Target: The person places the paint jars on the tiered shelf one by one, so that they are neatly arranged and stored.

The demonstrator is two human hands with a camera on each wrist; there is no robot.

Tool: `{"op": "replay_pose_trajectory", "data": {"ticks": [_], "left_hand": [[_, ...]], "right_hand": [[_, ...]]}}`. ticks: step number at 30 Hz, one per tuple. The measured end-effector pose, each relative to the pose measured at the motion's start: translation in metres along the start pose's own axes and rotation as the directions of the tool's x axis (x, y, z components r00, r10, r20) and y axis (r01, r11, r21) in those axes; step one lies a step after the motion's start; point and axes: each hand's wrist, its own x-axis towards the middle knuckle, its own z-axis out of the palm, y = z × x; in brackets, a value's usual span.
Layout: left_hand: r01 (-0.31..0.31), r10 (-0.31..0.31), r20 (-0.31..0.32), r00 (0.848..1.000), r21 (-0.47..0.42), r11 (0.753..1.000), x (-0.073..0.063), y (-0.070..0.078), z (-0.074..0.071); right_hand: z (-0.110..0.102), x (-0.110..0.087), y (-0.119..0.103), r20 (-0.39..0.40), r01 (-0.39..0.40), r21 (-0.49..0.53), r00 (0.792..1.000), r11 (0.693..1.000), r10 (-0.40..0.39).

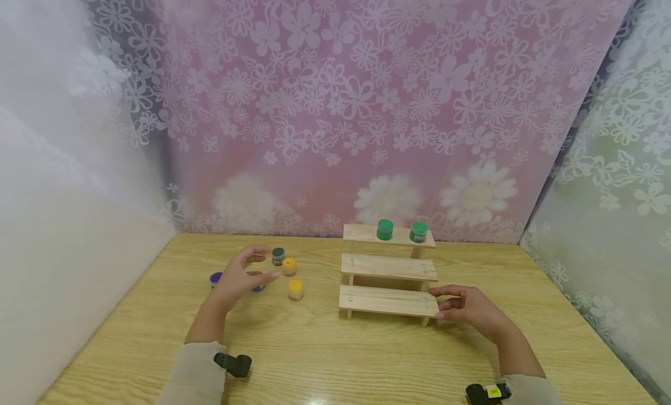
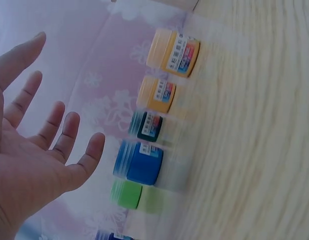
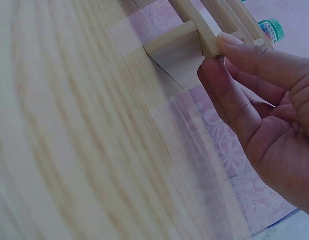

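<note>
My left hand (image 1: 236, 281) hovers among small paint jars on the left of the table, thumb and fingers spread, holding nothing. Nearest its fingertips are a dark green jar (image 1: 278, 256) and two yellow jars (image 1: 296, 290). A purple-lidded jar (image 1: 216, 279) shows beside the hand, which partly covers another. The left wrist view adds a blue jar (image 2: 144, 162) and a light green jar (image 2: 127, 194) in the row. My right hand (image 1: 474, 310) pinches the right end of the lowest board of a three-tier wooden display shelf (image 1: 388, 300), thumb on top (image 3: 232, 40) and fingers beneath.
Two green paint jars (image 1: 385, 229) stand apart on the shelf's top tier. The wood-grain table (image 1: 325, 358) runs back to a pink flowered backdrop (image 1: 314, 131). Pale side panels (image 1: 624, 218) border it left and right.
</note>
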Motion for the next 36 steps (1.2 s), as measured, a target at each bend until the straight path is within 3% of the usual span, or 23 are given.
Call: {"op": "replay_pose_trajectory", "data": {"ticks": [7,16,30,36], "left_hand": [[0.086,-0.086,-0.014,0.996,0.024,0.996,-0.003,-0.012,-0.007],[0.083,-0.082,-0.022,0.996,0.058,0.995,0.0,-0.02,-0.012],[0.175,-0.177,0.025,0.984,0.072,0.982,-0.001,-0.024,-0.016],[0.18,-0.181,0.026,0.983,0.044,0.983,0.0,-0.03,-0.016]], "right_hand": [[0.002,0.0,0.004,0.009,0.001,0.012,1.0,1.0,-0.001],[0.002,-0.002,0.006,0.004,-0.003,0.018,1.0,1.0,0.003],[0.002,-0.001,0.002,0.004,-0.008,0.023,1.0,1.0,0.008],[0.001,0.001,0.002,0.008,-0.01,0.026,1.0,1.0,0.01]]}}
